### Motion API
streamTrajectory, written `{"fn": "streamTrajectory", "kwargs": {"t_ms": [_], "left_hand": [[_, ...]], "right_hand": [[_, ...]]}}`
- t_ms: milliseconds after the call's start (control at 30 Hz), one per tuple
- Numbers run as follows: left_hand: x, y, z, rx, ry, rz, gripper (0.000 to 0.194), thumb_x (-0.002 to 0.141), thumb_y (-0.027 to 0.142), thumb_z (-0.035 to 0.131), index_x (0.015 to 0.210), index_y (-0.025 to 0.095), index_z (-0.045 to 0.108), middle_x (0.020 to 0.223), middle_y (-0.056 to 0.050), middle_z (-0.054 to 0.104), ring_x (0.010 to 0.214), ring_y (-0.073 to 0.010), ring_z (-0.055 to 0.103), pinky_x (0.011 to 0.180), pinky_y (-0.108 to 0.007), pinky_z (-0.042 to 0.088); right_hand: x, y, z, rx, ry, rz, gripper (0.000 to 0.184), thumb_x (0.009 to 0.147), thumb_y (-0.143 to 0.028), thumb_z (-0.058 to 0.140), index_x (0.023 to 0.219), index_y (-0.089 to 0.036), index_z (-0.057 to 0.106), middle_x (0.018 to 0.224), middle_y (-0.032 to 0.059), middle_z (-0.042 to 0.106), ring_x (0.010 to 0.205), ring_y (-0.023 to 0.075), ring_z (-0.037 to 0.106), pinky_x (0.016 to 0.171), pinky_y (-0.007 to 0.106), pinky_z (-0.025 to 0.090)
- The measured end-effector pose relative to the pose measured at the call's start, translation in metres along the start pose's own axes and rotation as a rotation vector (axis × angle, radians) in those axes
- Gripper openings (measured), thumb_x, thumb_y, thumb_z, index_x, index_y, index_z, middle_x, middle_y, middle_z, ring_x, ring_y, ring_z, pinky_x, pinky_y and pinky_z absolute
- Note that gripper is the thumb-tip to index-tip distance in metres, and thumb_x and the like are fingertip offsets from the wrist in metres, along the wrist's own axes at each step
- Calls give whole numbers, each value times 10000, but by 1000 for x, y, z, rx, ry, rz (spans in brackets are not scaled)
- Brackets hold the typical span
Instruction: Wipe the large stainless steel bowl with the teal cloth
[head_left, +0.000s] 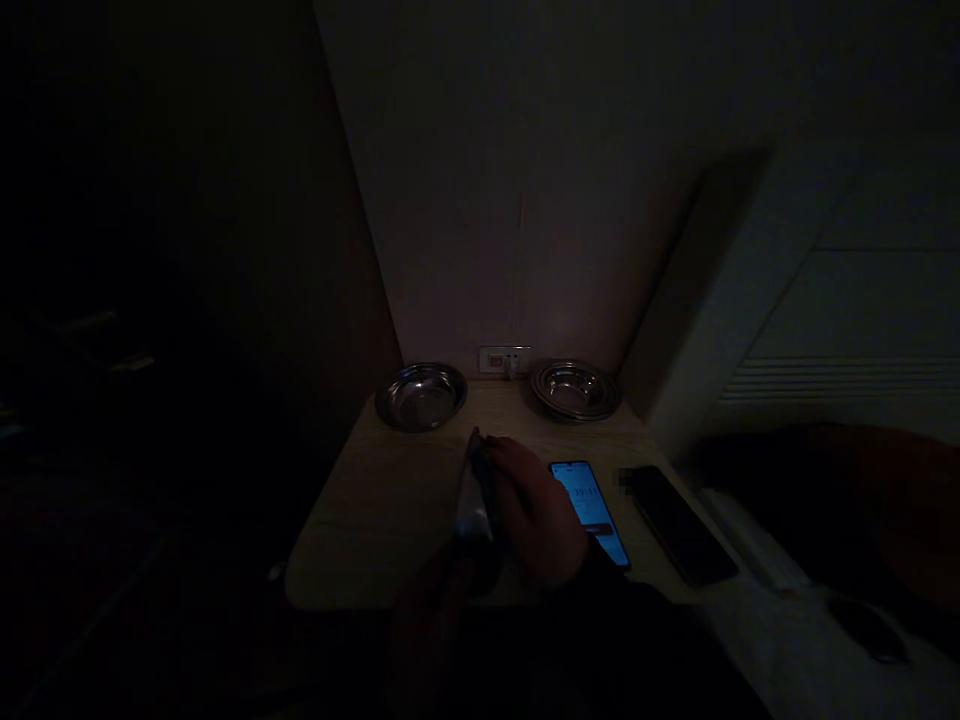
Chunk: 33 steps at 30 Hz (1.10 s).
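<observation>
A shiny steel bowl [472, 505] is held tilted on its edge above the front of the small wooden table [375, 500]. My left hand [431, 600], very dim, is closed around its lower near side. At the bowl's right side, my right hand [536, 515] is closed with its fingers bent. Between those fingers and the metal is something dark that looks like a cloth; the darkness hides its outline. Just right of my right hand lies a lit phone [589, 510] with a timer on its screen.
A steel dish [421, 398] sits at the table's back left, and a stack of steel bowls [576, 390] at the back right. Behind them is a wall socket [505, 360] with a plug. A dark phone [684, 525] lies by the right edge. The room is very dark.
</observation>
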<state>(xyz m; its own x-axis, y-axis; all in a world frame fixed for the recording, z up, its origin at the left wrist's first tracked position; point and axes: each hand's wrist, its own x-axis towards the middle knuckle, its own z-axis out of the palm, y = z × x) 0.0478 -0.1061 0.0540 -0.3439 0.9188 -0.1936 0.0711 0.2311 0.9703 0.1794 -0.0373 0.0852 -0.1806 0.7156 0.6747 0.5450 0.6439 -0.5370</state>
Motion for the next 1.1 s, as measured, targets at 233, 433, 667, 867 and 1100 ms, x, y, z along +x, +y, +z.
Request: {"fn": "streamTrajectory", "kwargs": {"t_ms": [233, 433, 667, 867, 1100], "left_hand": [[-1, -33, -5, -25, 272, 76, 243, 652, 383, 646, 839, 237, 700, 1107, -52, 680, 1099, -297, 586, 898, -389, 503], [7, -34, -2, -38, 308, -14, 276, 697, 400, 604, 895, 222, 676, 1063, -56, 696, 1050, -282, 614, 848, -381, 529], [4, -3, -2, 1, 79, 31, 348, 744, 450, 592, 959, 194, 691, 1042, -79, 708, 1000, -261, 640, 881, -340, 503], [-1, 6, -7, -59, 27, 24, 360, 773, 435, 569, 1035, 209, 666, 1121, -78, 679, 1053, -254, 618, 890, -341, 500], [-6, 15, -1, -163, 18, 28, 356, 766, 464, 557, 990, 205, 656, 1002, -70, 717, 923, -229, 671, 777, -300, 547]], "right_hand": [[-25, 2, 6, 155, 50, 132, 353, 885, -171, 463, 1217, -221, 570, 1273, 95, 576, 1194, 211, 525, 985, 406, 460], [-41, -3, 2, 127, 62, 155, 345, 881, -164, 485, 1205, -236, 582, 1319, 102, 533, 1210, 222, 509, 971, 403, 470], [-54, -14, 5, 69, 101, 170, 335, 886, -176, 487, 1194, -261, 587, 1338, 95, 507, 1226, 244, 487, 962, 436, 472], [-58, -20, 2, 74, 75, 183, 343, 886, -174, 476, 1195, -273, 589, 1361, 98, 467, 1241, 266, 465, 964, 454, 469], [-60, -26, 2, 59, 50, 243, 320, 903, -201, 454, 1176, -266, 606, 1331, 107, 477, 1197, 269, 504, 942, 452, 490]]}}
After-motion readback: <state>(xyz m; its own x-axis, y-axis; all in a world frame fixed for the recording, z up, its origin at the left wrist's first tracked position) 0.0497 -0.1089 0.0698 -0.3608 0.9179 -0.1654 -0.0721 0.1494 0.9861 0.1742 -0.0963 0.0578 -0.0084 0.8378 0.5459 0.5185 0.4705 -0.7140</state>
